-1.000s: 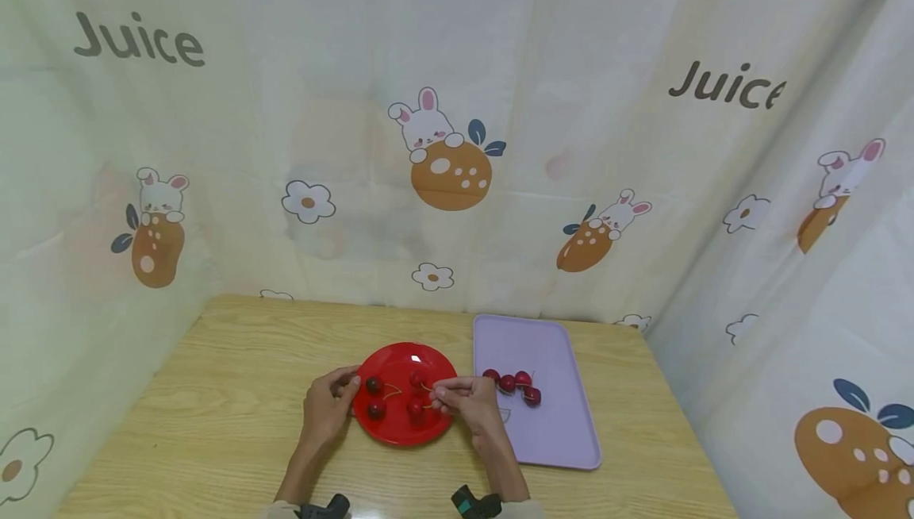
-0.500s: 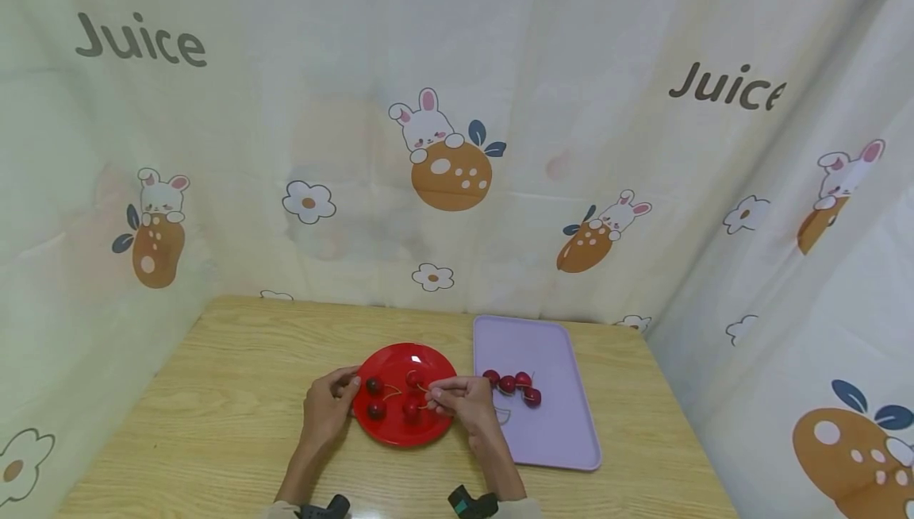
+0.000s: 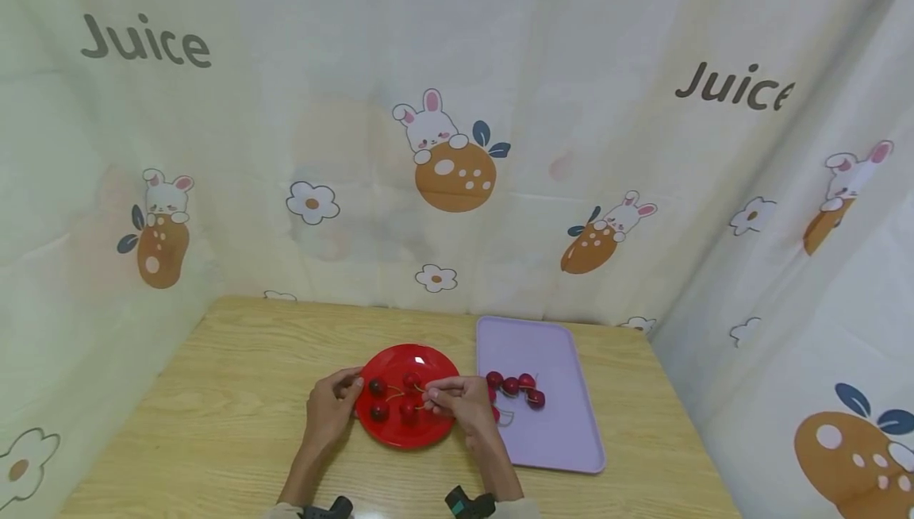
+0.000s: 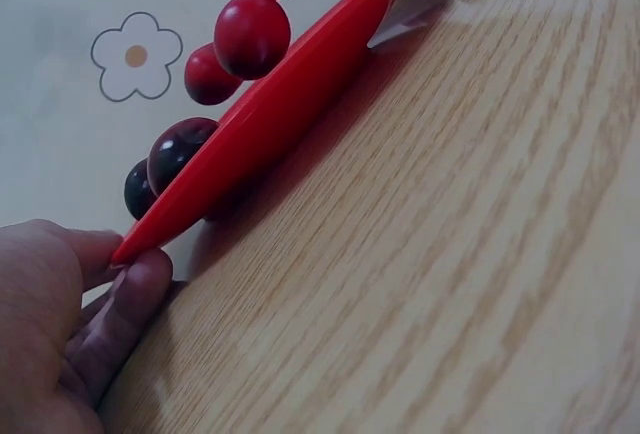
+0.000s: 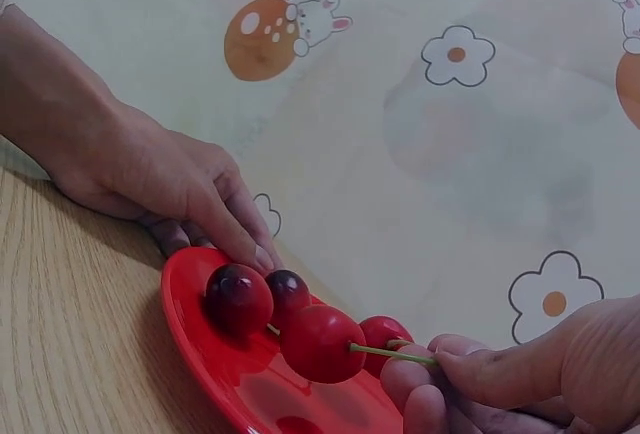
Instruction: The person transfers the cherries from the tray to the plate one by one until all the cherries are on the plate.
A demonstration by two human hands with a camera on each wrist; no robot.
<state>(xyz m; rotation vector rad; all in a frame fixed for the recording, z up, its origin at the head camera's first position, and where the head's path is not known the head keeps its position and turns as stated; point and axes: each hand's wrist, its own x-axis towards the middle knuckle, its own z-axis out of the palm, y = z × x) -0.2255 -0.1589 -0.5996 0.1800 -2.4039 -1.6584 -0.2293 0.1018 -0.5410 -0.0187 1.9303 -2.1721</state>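
A red plate (image 3: 400,436) lies on the wooden table. My left hand (image 3: 330,406) grips its left rim, thumb above and fingers beneath in the left wrist view. Between thumb and fingertips, my right hand (image 3: 462,403) pinches the green stem of a pair of red cherries (image 5: 322,344) over the plate's right half. The nearer red cherry (image 4: 252,36) seems raised a little off the plate in the left wrist view; whether the other touches it, I cannot tell. Two darker cherries (image 5: 238,298) with stems rest on the plate near the left hand.
To the right stands a lilac tray (image 3: 550,444) holding several more cherries (image 3: 510,386), some partly hidden behind the right hand. The wooden table (image 3: 243,392) runs back to a printed curtain (image 3: 357,265) that also hangs at both sides.
My right hand has shifted slightly left, carrying the red cherries nearer the dark ones. More cherries in the tray show beside it. The left hand keeps its grip on the plate.
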